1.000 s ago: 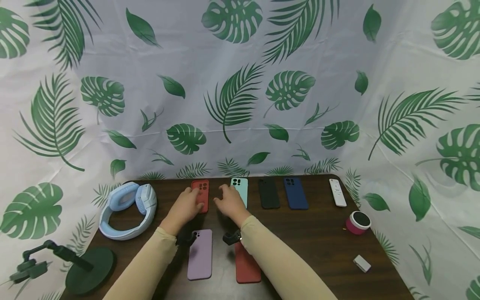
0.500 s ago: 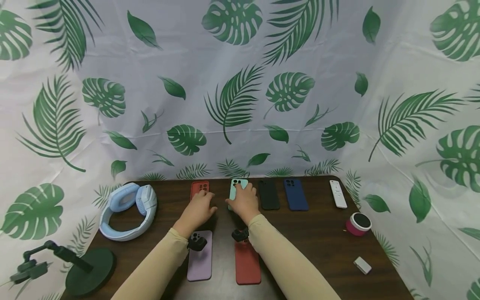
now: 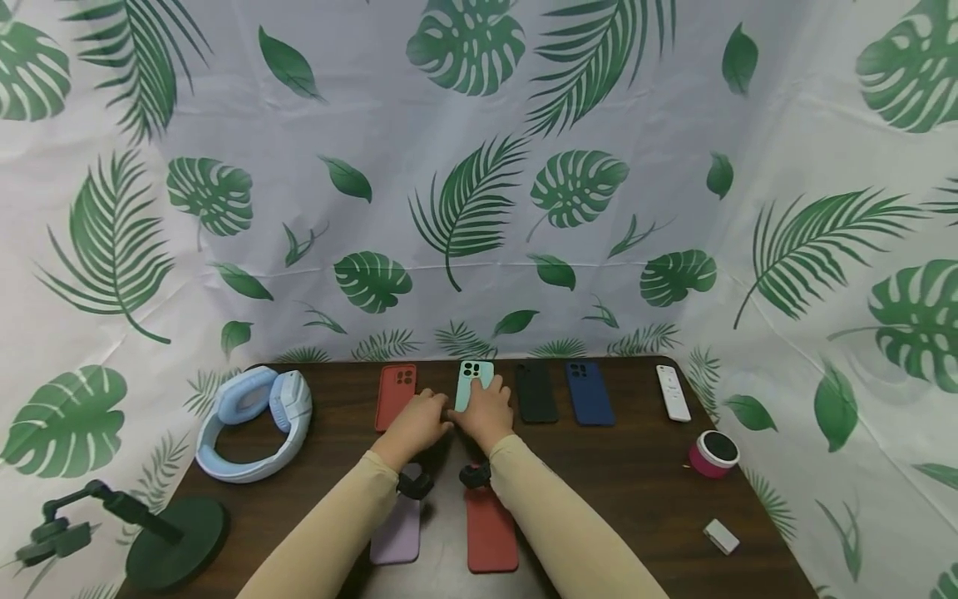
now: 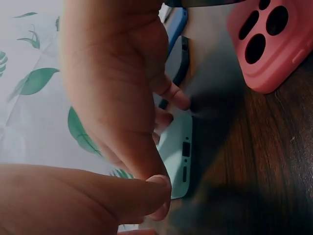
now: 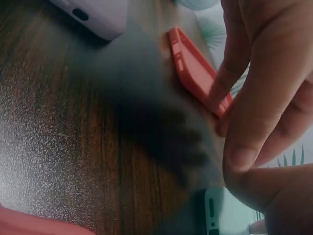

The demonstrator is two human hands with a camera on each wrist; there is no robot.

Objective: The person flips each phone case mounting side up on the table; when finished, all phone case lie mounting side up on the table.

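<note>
Partly under the right-hand fingers (image 3: 477, 392) lies the mint case (image 3: 465, 389).

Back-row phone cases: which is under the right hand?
The mint case, second from left; the right hand isn't over the red case, black case or blue case.

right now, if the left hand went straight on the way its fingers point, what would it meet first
Most likely the right hand, just ahead of the left hand; they may be touching, though depth is hard to judge. The mint phone case looks next in line.
</note>
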